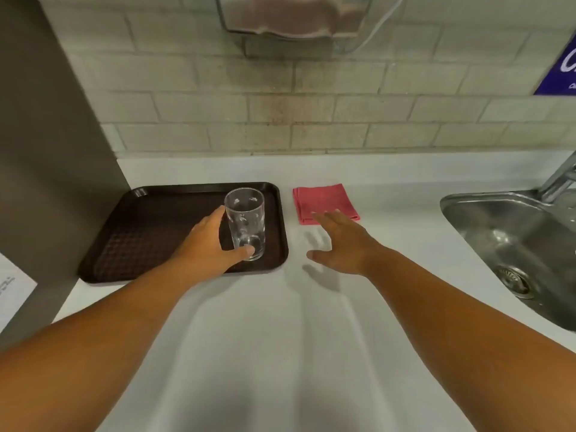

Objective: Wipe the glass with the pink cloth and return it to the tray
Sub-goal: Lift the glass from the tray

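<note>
A clear, straight-sided glass [245, 222] stands upright on the textured brown tray [149, 232], the left hand [212, 241] wrapped around its base. Right of the tray, the right hand [343, 241] hovers, fingers spread and holding nothing, over the near edge of the folded square pink cloth [324, 202].

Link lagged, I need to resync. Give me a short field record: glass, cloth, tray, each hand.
glass: upright on the tray, right side
tray: dark brown, on the white counter, left of the cloth
pink cloth: folded flat on the counter, not lifted
left hand: curled around the glass base, grip not clearly closed
right hand: open, fingers spread at the cloth's near edge
sink: far right
</note>
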Demonstrator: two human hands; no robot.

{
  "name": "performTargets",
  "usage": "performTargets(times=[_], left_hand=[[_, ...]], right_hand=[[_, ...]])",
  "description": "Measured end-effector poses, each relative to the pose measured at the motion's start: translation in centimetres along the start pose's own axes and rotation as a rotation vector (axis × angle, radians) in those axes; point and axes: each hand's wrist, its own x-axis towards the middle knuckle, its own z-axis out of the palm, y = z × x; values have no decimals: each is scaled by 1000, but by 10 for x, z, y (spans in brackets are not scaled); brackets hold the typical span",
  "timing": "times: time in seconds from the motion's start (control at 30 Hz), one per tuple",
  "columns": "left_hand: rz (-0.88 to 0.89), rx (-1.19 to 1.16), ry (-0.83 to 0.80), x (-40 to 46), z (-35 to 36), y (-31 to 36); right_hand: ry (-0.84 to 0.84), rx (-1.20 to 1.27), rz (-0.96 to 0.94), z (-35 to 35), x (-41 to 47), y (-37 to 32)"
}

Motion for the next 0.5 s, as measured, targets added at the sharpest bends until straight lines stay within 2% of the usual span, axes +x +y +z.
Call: performTargets(times=[0.23, 0.5], left_hand=[[-9, -209, 96, 13, 14, -1], [-83, -369, 121, 23, 28, -4]], right_hand=[[-22, -10, -19, -1, 18, 10], [-62, -10, -10, 6, 29, 21]])
